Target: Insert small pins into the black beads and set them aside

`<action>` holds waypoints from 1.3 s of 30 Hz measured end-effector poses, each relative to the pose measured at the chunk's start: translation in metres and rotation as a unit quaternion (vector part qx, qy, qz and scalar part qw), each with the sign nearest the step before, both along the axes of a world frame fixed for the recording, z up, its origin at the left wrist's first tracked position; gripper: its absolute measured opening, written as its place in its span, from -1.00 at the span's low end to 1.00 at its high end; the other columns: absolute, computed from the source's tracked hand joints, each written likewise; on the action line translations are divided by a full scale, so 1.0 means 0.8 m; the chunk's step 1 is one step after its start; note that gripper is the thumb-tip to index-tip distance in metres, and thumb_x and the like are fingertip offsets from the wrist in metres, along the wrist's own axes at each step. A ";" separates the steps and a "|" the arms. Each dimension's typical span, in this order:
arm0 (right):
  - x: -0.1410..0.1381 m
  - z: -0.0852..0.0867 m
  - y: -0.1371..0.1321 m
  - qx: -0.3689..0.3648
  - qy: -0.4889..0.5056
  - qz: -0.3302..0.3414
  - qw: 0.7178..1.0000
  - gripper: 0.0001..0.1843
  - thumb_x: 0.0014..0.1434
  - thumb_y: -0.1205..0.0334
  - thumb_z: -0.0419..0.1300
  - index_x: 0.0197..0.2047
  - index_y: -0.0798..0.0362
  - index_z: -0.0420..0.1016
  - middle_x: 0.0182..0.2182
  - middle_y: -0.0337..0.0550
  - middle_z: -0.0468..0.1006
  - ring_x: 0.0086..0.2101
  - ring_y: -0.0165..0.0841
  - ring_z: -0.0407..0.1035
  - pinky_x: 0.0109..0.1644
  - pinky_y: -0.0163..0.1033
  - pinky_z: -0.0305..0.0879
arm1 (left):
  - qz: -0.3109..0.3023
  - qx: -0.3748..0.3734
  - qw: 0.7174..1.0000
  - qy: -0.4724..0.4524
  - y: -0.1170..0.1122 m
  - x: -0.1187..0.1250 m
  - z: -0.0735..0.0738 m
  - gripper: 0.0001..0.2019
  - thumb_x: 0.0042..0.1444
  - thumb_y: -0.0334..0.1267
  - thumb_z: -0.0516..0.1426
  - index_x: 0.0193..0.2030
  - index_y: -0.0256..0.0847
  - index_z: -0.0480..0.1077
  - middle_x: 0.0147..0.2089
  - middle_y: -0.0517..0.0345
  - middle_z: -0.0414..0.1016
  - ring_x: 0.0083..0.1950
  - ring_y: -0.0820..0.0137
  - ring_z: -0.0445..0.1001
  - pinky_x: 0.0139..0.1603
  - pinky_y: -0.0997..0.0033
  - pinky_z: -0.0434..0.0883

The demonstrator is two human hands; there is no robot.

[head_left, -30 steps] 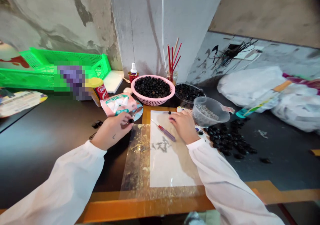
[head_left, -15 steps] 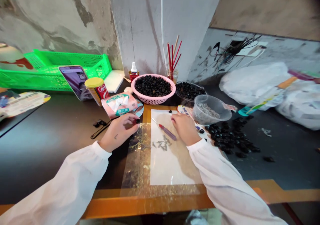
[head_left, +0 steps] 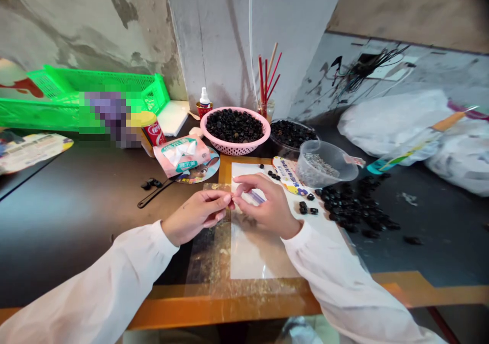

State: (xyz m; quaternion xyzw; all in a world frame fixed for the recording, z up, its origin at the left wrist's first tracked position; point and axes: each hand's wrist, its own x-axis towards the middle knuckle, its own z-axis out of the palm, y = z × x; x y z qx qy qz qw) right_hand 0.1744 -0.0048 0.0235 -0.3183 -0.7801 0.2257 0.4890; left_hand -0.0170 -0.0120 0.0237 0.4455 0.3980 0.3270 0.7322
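Left hand (head_left: 194, 217) and right hand (head_left: 267, 206) were held together above white paper (head_left: 260, 252), with a purple screwdriver (head_left: 256, 197) partly hidden beneath the right.

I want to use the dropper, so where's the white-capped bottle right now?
In the head view, the white-capped dropper bottle rises from a small red cup at the table's back edge, to the person's left of the pink plastic basket, against the concrete pillar.

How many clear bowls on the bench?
2: a clear bowl with fine grey bits at front, and a clear bowl with dark pieces behind it, right of the pink basket. More may be hidden.
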 end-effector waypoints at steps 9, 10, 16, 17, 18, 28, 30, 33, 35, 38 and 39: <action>0.022 -0.003 0.025 0.078 -0.120 -0.090 0.986 -0.81 0.37 0.18 0.15 -0.05 -0.04 0.57 -0.16 -0.14 0.67 -0.12 -0.23 0.47 0.03 -0.10 0.34 | 0.042 -0.015 0.999 0.001 0.001 -0.003 -0.004 -0.54 -0.17 0.04 0.44 -0.42 -0.26 0.37 -0.53 0.29 0.30 -0.52 0.60 0.23 -0.57 0.61 0.09; 0.031 -0.006 0.036 0.074 -0.151 -0.146 0.975 -0.78 0.38 0.22 0.11 -0.05 -0.01 0.58 -0.14 -0.10 0.66 -0.10 -0.20 0.45 0.07 -0.08 0.31 | 0.044 -0.012 0.999 0.009 0.001 -0.003 -0.003 -0.56 -0.15 0.01 0.44 -0.42 -0.26 0.37 -0.50 0.26 0.34 -0.50 0.59 0.27 -0.56 0.60 0.11; 0.065 -0.035 0.089 0.006 -0.386 -0.272 0.882 -0.69 0.32 0.24 0.16 0.08 0.04 0.58 0.00 -0.01 0.60 0.00 -0.09 0.34 0.11 -0.03 0.18 | 0.046 -0.006 0.999 -0.011 0.000 -0.003 0.003 -0.65 -0.07 -0.13 0.41 -0.36 -0.24 0.35 -0.45 0.28 0.35 -0.52 0.61 0.24 -0.59 0.61 0.01; 0.065 -0.038 0.092 0.007 -0.395 -0.267 0.879 -0.71 0.31 0.24 0.17 0.06 0.03 0.59 -0.02 -0.02 0.61 -0.01 -0.08 0.33 0.10 -0.03 0.16 | 0.049 -0.004 0.999 -0.020 0.000 -0.004 0.003 -0.64 -0.08 -0.15 0.42 -0.36 -0.24 0.35 -0.44 0.28 0.35 -0.53 0.63 0.23 -0.59 0.61 -0.01; 0.064 -0.040 0.093 0.009 -0.400 -0.263 0.878 -0.73 0.31 0.24 0.18 0.03 0.02 0.60 -0.03 -0.02 0.62 -0.01 -0.08 0.33 0.09 -0.03 0.15 | 0.054 -0.002 0.998 -0.027 0.001 -0.005 0.003 -0.64 -0.10 -0.17 0.43 -0.36 -0.25 0.34 -0.42 0.28 0.36 -0.53 0.64 0.23 -0.59 0.61 -0.02; 0.066 -0.038 0.093 -0.003 -0.422 -0.257 0.870 -0.84 0.26 0.31 0.23 -0.17 0.02 0.67 -0.26 -0.03 0.63 -0.22 -0.16 0.40 -0.11 -0.10 0.18 | 0.060 -0.008 0.998 -0.008 0.010 -0.020 -0.006 -0.71 -0.03 -0.19 0.38 -0.19 -0.29 0.57 -0.31 0.12 0.50 -0.50 0.61 0.31 -0.60 0.58 0.04; 0.068 -0.040 0.093 -0.004 -0.423 -0.247 0.872 -0.84 0.25 0.31 0.25 -0.18 -0.01 0.68 -0.25 -0.05 0.65 -0.20 -0.15 0.40 -0.09 -0.10 0.19 | 0.057 -0.009 0.998 0.012 0.010 -0.021 -0.005 -0.72 0.00 -0.16 0.37 -0.20 -0.29 0.56 -0.28 0.10 0.53 -0.45 0.57 0.39 -0.57 0.58 0.13; 0.071 -0.038 0.090 -0.004 -0.416 -0.238 0.878 -0.85 0.24 0.30 0.27 -0.21 -0.04 0.70 -0.23 -0.06 0.67 -0.16 -0.14 0.40 -0.04 -0.08 0.21 | 0.054 -0.010 0.998 0.033 0.009 -0.021 -0.003 -0.71 0.03 -0.12 0.35 -0.21 -0.27 0.52 -0.25 0.09 0.56 -0.41 0.52 0.46 -0.54 0.58 0.20; 0.072 -0.034 0.087 -0.003 -0.406 -0.240 0.882 -0.86 0.24 0.27 0.28 -0.20 -0.03 0.70 -0.22 -0.06 0.68 -0.14 -0.12 0.40 -0.01 -0.06 0.22 | 0.042 -0.008 0.998 0.040 0.009 -0.020 -0.003 -0.71 0.04 -0.10 0.34 -0.21 -0.26 0.49 -0.27 0.12 0.56 -0.43 0.52 0.46 -0.56 0.58 0.20; 0.069 -0.026 0.078 -0.002 -0.350 -0.239 0.906 -0.86 0.23 0.22 0.29 -0.18 0.02 0.67 -0.17 -0.04 0.67 -0.10 -0.10 0.41 0.04 -0.04 0.26 | 0.023 -0.008 0.999 0.036 0.008 -0.020 -0.003 -0.70 0.05 -0.07 0.34 -0.24 -0.25 0.45 -0.30 0.14 0.55 -0.46 0.53 0.45 -0.57 0.58 0.22; 0.066 -0.024 0.074 -0.009 -0.308 -0.231 0.923 -0.87 0.23 0.23 0.30 -0.18 0.03 0.66 -0.17 -0.03 0.67 -0.09 -0.10 0.42 0.06 -0.03 0.28 | 0.020 -0.009 0.999 0.032 0.007 -0.021 -0.003 -0.68 0.05 -0.06 0.34 -0.24 -0.25 0.43 -0.30 0.15 0.54 -0.45 0.53 0.46 -0.57 0.58 0.22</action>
